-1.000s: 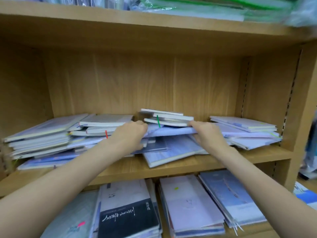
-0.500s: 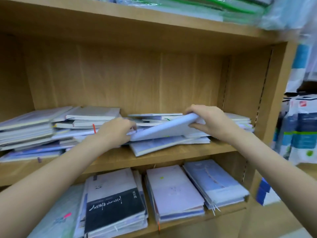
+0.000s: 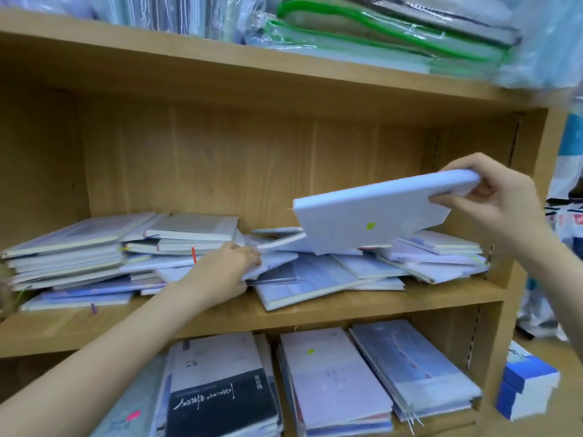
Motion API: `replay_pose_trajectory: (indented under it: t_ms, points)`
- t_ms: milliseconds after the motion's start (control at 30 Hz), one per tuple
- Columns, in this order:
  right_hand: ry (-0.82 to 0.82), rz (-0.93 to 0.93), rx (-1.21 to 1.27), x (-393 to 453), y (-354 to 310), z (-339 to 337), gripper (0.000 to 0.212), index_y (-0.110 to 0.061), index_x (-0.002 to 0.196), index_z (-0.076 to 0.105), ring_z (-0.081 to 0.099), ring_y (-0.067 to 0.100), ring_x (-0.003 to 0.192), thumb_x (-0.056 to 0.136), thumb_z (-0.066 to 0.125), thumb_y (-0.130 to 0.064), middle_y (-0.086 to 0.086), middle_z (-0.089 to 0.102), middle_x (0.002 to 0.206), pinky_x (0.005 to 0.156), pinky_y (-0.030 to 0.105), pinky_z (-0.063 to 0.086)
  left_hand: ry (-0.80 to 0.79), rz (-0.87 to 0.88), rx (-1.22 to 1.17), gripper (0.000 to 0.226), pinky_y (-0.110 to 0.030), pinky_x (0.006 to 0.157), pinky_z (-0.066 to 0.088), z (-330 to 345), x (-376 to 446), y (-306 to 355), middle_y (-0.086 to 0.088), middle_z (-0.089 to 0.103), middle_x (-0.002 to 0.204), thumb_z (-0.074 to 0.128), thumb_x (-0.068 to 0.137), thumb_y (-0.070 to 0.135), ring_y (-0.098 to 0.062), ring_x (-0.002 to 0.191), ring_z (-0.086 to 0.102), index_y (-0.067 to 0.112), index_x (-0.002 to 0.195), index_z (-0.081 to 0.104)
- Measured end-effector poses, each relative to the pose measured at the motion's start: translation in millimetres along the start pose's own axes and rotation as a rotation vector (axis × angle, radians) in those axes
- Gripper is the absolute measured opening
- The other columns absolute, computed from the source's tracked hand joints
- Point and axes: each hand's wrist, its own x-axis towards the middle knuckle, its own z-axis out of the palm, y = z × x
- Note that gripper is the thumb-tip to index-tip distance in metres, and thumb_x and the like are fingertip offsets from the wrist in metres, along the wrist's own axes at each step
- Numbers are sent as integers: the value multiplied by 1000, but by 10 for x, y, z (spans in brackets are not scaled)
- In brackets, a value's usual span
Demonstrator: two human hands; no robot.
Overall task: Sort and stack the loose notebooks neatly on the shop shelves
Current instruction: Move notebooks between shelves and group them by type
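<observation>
Gripping pale notebook (image 3: 375,212) at its right end, right hand (image 3: 498,200), tilted above middle shelf (image 3: 315,313). Left hand (image 3: 227,266) on loose notebooks (image 3: 318,272), fingers seemingly curled, partly hidden. Wood-backed bay; wrapped stock (image 3: 378,29) overhead.

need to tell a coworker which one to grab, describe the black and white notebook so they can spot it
Look at the lowest shelf, under the messy middle one. The black and white notebook tops the pile left of centre; it alone has a black lower half with white handwriting, among pale blue covers.

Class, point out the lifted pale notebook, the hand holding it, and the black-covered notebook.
pale notebook (image 3: 362,216), head view, cover's middle.
right hand (image 3: 501,197), head view, palm.
black-covered notebook (image 3: 217,402), head view, black lower cover.
</observation>
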Motion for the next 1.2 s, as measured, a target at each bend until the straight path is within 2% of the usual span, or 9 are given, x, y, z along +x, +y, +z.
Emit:
replay_pose_trajectory:
  t_ms: [233,467,633,800,867,967,1033,1100,1200]
  points:
    - [102,-83,13,302,-181,106,33,-5,107,59,54,-7,83,77,73,-5,-21,55,94,80,12,47,21,7,-11,46,-34,96,38,61,83,-15,8,50,130,49,82,9,-21,120,36,25,126,50]
    - [106,-158,125,454,-298,174,36,-8,110,57,56,10,93,77,72,-4,-19,55,101,85,25,50,24,14,-6,47,-32,93,38,112,101,-31,7,51,128,49,83,10,-22,119,35,26,127,48]
    - [205,-172,196,516,-397,275,35,-20,104,56,56,7,90,76,70,-6,-18,54,97,80,23,50,12,18,51,49,-32,94,36,108,109,-3,10,47,132,50,84,13,-22,120,32,27,131,45]
    - [347,-258,-133,465,-262,1122,28,-8,103,63,60,21,87,75,63,-8,5,65,96,71,28,48,60,55,86,54,-31,101,34,136,38,-15,8,36,143,50,84,14,-21,125,32,25,136,41]
    - [83,-152,-404,314,-10,1542,26,-13,106,64,62,29,90,81,55,-14,8,65,97,63,33,51,62,85,37,55,-32,104,32,145,-65,-83,5,29,149,49,82,19,-20,131,31,25,136,41]
    - [-564,93,-453,37,292,1797,36,-11,130,53,54,31,115,98,46,-26,14,60,124,89,37,43,162,94,-211,61,-36,104,34,98,-346,-253,5,38,144,38,73,44,-20,128,41,25,129,51]
    - [-539,131,-306,-28,267,1767,41,-5,130,52,50,30,119,98,45,-31,15,58,127,97,34,34,268,61,-344,61,-36,106,29,55,-528,-409,12,44,136,35,72,56,-14,128,39,27,120,59]
    - [-391,-26,-219,-79,6,1781,44,-6,127,55,48,28,120,94,52,-35,12,59,126,98,32,33,299,5,-409,58,-36,109,23,37,-642,-571,17,46,134,32,75,61,-7,132,31,31,114,64]
    - [-585,-225,-75,-203,-582,2040,50,-9,126,54,48,24,121,88,60,-41,8,57,127,98,32,37,235,-7,-255,59,-44,114,17,85,-707,-786,20,40,139,18,79,58,-5,139,20,39,120,56]
